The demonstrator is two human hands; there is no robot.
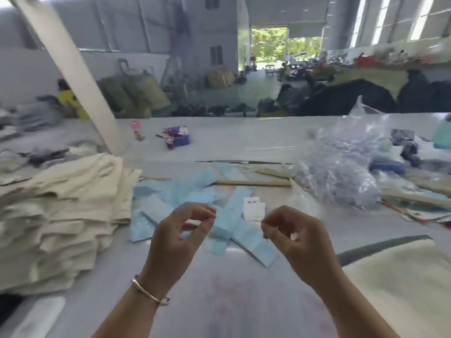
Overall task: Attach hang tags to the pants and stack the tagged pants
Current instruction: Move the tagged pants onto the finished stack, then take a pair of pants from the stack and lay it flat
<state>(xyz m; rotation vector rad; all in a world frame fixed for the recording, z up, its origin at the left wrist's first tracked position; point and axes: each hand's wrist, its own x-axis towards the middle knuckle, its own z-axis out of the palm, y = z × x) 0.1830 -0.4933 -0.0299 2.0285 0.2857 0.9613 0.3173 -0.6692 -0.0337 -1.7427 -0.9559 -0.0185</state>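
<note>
Both forearms reach in from the near edge, a bangle (148, 290) on the left wrist. Left hand (179, 236) is raised over the bench (244, 301) with thumb and forefinger curled toward each other as if pinching; the right hand (294, 236) does the same, fingers drawn in. Whether either holds a thread or tag string I cannot tell, as the picture is blurred and nothing shows between the fingertips.

Just beyond the hands lies a loose scatter of pale blue hang tags (192, 193), with small white tags (253, 207) between and a little past the two hands. To the left of the left hand stands a tall stack of folded cream pants (61, 215), which I judge to be the finished pile. Near the right forearm lies one more cream pair (400, 276). Beyond the right hand sits a heap of clear plastic bags (341, 172).

Judging by that stack, much is done; many tags remain, so the work is likely midway.
</note>
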